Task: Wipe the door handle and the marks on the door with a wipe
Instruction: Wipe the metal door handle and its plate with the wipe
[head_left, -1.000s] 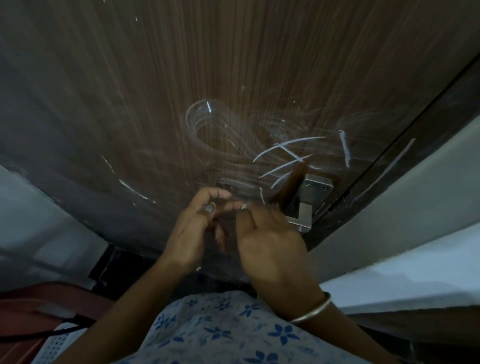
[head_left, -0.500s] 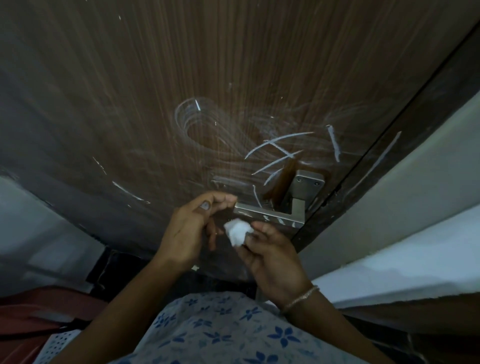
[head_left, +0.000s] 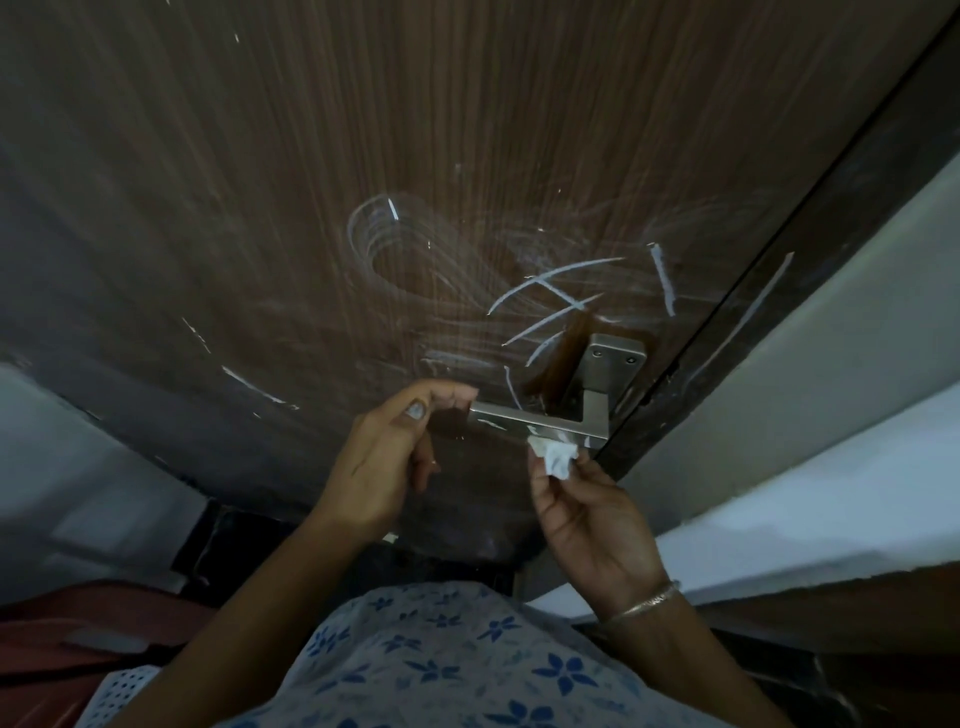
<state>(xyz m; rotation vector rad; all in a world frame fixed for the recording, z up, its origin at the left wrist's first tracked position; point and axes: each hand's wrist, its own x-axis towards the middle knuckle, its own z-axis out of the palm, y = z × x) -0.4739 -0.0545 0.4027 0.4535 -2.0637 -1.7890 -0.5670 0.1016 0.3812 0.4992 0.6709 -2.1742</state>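
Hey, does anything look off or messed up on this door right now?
Yes. White marks are scrawled across the door above the handle, with a hazy swirled smear to their left. The handle has white smudges too, near the crumpled wipe in the right hand.

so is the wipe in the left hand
No, the right hand pinches the crumpled wipe just under the door handle, while the left hand holds nothing.

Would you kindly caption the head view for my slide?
Right hand pinches a crumpled white wipe at the steel door handle; left hand hovers by its free end, white marks above.
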